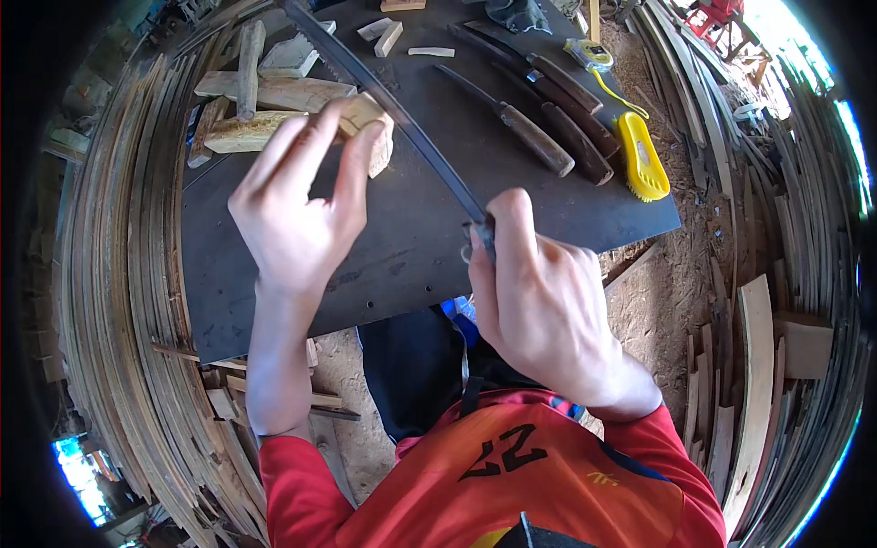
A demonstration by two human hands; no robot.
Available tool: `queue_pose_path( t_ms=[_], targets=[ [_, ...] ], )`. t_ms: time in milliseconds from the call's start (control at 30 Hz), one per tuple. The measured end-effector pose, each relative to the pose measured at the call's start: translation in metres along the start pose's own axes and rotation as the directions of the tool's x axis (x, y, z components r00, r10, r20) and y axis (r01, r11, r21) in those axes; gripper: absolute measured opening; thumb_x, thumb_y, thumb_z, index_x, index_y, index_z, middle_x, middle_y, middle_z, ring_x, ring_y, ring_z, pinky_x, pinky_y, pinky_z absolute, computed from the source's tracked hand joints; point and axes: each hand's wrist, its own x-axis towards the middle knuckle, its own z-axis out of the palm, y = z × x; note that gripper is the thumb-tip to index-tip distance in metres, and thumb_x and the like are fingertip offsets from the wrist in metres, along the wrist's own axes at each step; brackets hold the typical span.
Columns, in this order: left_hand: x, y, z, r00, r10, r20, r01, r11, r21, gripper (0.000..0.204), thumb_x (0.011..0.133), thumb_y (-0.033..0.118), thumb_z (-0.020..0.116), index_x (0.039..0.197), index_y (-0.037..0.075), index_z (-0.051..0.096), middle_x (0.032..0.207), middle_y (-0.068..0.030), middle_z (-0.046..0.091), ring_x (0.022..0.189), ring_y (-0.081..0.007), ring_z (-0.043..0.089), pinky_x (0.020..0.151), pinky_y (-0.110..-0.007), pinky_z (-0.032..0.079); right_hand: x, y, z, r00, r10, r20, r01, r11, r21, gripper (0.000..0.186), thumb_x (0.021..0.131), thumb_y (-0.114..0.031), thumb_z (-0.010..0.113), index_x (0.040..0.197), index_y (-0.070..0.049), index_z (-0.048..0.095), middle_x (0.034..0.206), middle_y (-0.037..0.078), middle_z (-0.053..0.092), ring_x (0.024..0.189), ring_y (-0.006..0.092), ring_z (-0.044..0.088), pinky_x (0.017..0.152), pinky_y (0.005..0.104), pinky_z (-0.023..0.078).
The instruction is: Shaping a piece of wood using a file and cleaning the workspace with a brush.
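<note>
My left hand (301, 187) pinches a small pale wood block (382, 153) between thumb and fingers, raised over the dark table. A saw (425, 151), narrow and dark, is gripped at its near end by my right hand (548, 292). Its long blade slants away to the upper left, with teeth showing along the far part. The blade passes close to the block's right side; whether they touch, I cannot tell. My right fist hides most of the saw's handle.
Wood pieces (283, 91) lie piled at the table's (265, 292) far left. To the right are several wood-handled knives (534, 139), a yellow brush (643, 157) and a tape measure (589, 55). Stacked wood strips (119, 256) stand on the left, more planks (755, 393) on the right.
</note>
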Motion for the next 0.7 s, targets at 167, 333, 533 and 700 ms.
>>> queue_pose_path(
  t_ms=[167,333,533,700],
  targets=[
    [-0.0049,0.0054,0.0027,1.0,-0.006,-0.004,0.006,0.998,-0.058,0.029,0.082,0.01,0.088,0.108,0.002,0.078,0.083,-0.007,0.071,0.065,-0.0198,0.07,0.058,-0.029,0.053,-0.0033,0.005,-0.0014,0.999,0.038,-0.015,-0.038,0.999,0.039,0.017,0.1,-0.006,0.061,0.108,-0.002,0.047,0.062,0.017,0.061,0.055,0.041,0.064,0.051,0.0473,0.047],
    [-0.0068,0.0064,0.0026,1.0,0.005,-0.02,-0.006,0.998,-0.066,0.029,0.082,0.012,0.088,0.109,0.005,0.078,0.083,-0.0061,0.071,0.064,-0.0191,0.07,0.058,-0.029,0.052,-0.0056,0.0043,0.0007,1.0,0.011,-0.016,-0.01,0.999,0.052,0.017,0.1,-0.006,0.062,0.108,-0.002,0.048,0.06,0.015,0.059,0.054,0.0388,0.064,0.051,0.046,0.047],
    [-0.0068,0.0072,0.003,1.0,-0.007,0.006,0.007,0.998,-0.061,0.03,0.083,0.011,0.088,0.11,0.004,0.078,0.083,-0.0056,0.071,0.063,-0.0186,0.069,0.057,-0.029,0.052,-0.0059,0.004,-0.0011,0.999,0.031,-0.012,-0.03,1.0,0.004,0.018,0.099,-0.007,0.063,0.107,-0.003,0.048,0.059,0.015,0.059,0.053,0.0385,0.064,0.05,0.0459,0.047],
    [-0.0065,0.0067,0.0025,1.0,-0.002,0.012,0.003,0.998,-0.055,0.03,0.082,0.011,0.088,0.11,0.005,0.078,0.084,-0.005,0.071,0.063,-0.018,0.069,0.057,-0.029,0.052,-0.0043,0.0017,-0.004,1.0,0.022,0.013,-0.021,0.999,-0.028,0.021,0.098,-0.009,0.063,0.107,-0.002,0.046,0.066,0.016,0.062,0.056,0.0382,0.066,0.051,0.0464,0.05]
  ],
)
